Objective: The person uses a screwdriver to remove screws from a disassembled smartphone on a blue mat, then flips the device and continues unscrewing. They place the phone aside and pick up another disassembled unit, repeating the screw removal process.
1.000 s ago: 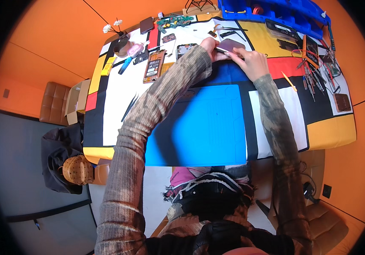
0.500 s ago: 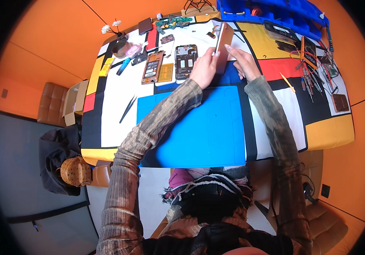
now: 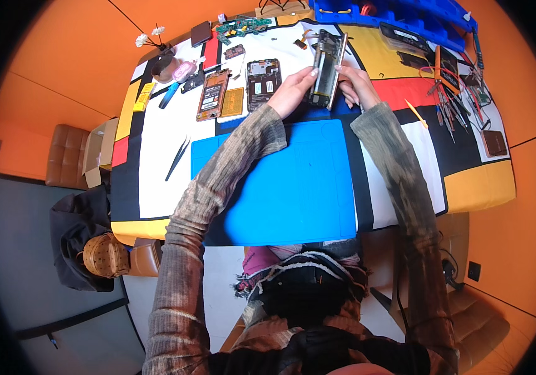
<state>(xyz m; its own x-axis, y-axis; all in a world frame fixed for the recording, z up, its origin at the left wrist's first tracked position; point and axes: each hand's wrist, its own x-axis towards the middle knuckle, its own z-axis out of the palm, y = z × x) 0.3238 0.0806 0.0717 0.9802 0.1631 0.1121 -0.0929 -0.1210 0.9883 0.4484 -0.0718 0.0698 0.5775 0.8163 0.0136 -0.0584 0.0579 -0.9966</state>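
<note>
Crossing the blue mat (image 3: 274, 194) on its left: left forearm (image 3: 227, 175). Right forearm (image 3: 399, 162) runs just outside its right edge, both angled inward. Beyond, left hand (image 3: 294, 90) is closed on the dark body (image 3: 326, 62) of an opened phone, upper centre of frame, tilted up; right hand (image 3: 358, 87) pinches the thin panel (image 3: 342, 51). Neither grip spread wide. My read: opening done, inner parts untouched; can't tell if panel's fully free at lower end.
</note>
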